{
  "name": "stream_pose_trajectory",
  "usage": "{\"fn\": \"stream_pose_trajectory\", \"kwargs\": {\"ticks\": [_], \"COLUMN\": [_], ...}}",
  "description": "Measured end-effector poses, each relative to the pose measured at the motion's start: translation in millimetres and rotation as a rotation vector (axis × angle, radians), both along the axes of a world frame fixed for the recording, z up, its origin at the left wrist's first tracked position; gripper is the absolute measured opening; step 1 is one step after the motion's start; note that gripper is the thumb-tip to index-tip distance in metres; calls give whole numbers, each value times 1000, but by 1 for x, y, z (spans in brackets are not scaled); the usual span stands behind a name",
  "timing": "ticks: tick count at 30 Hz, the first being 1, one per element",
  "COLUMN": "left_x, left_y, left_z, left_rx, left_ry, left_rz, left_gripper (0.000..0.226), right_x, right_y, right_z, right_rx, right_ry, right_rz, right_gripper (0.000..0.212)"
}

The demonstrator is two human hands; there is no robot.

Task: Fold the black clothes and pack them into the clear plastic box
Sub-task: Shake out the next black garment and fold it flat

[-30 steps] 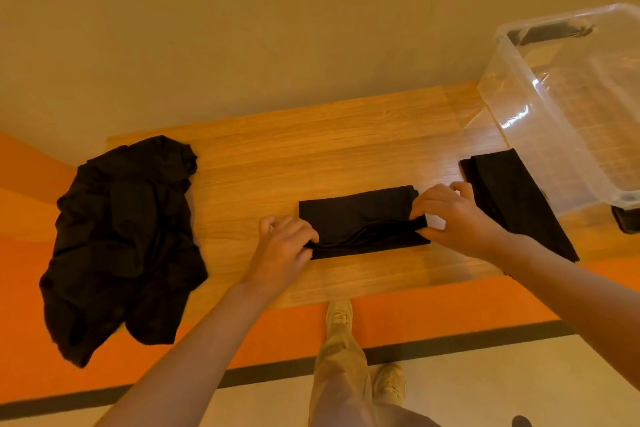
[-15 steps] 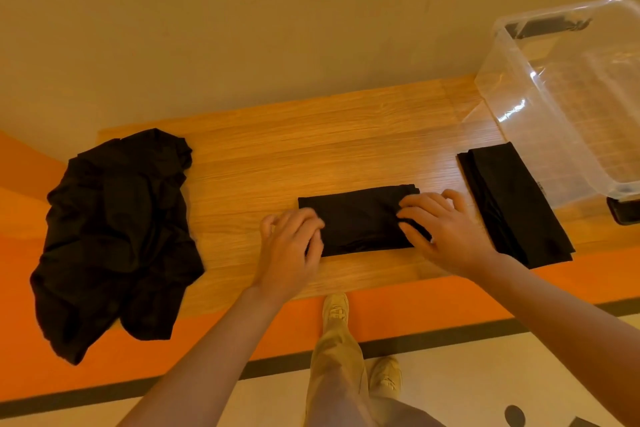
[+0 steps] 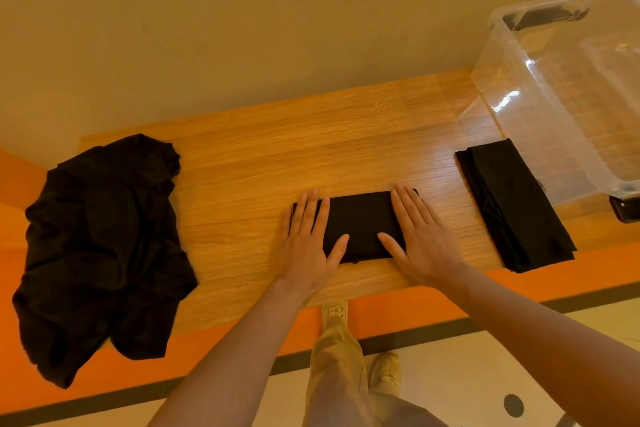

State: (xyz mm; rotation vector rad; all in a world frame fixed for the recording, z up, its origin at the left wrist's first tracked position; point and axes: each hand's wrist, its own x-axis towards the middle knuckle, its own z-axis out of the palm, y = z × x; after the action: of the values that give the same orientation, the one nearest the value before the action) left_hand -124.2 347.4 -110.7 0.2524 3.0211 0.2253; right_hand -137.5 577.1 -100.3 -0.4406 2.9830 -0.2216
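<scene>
The tabletop [image 3: 311, 139] is laid out like a work line: a clear box [image 3: 568, 87] is parked at the far right, apparently empty, ready for packing. An unfolded heap of black clothes [image 3: 100, 239] is draped over the left edge, awaiting its turn. A folded black bundle [image 3: 516, 204] is set just beside the box. At the centre, a smaller folded garment [image 3: 360, 222] is pinned flat by the left hand [image 3: 308, 246] and right hand [image 3: 419, 236], fingers spread, palms down, probably to set the crease.
</scene>
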Motion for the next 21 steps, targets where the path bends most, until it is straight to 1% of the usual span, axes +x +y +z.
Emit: {"fn": "stream_pose_trajectory", "kwargs": {"ticks": [2, 4, 6, 9, 10, 11, 14, 16, 19, 21], "left_x": [0, -1, -1, 9, 15, 20, 32, 32, 13, -11], "left_y": [0, 0, -1, -3, -2, -1, -2, -6, -12, -15], "left_z": [0, 2, 9, 20, 23, 24, 21, 17, 13, 10], "left_rx": [-6, -17, -15, 6, 12, 17, 38, 30, 24, 10], "left_ry": [-15, 8, 42, 109, 112, 100, 18, -11, -6, 13], "left_rz": [-8, -21, -93, -306, -339, -337, -236, -215, -257, -325], "left_gripper": [73, 72, 66, 57, 56, 56, 55, 55, 52, 51], "right_x": [2, 6, 9, 18, 23, 27, 34, 34, 30, 22], "right_y": [2, 2, 2, 1, 1, 1, -1, -5, -12, -16], "right_z": [-1, -1, 6, 13, 12, 10, 5, 5, 4, 5], "right_rx": [-14, 1, -11, -59, -53, -42, -20, -33, -52, -52], "right_ry": [-10, 2, 12, 27, 19, 4, -22, -31, -32, -32], "right_rz": [-9, -17, 18, 241, 299, 312, 215, 168, 108, 43], "right_gripper": [80, 79, 73, 56, 53, 51, 53, 55, 55, 55]}}
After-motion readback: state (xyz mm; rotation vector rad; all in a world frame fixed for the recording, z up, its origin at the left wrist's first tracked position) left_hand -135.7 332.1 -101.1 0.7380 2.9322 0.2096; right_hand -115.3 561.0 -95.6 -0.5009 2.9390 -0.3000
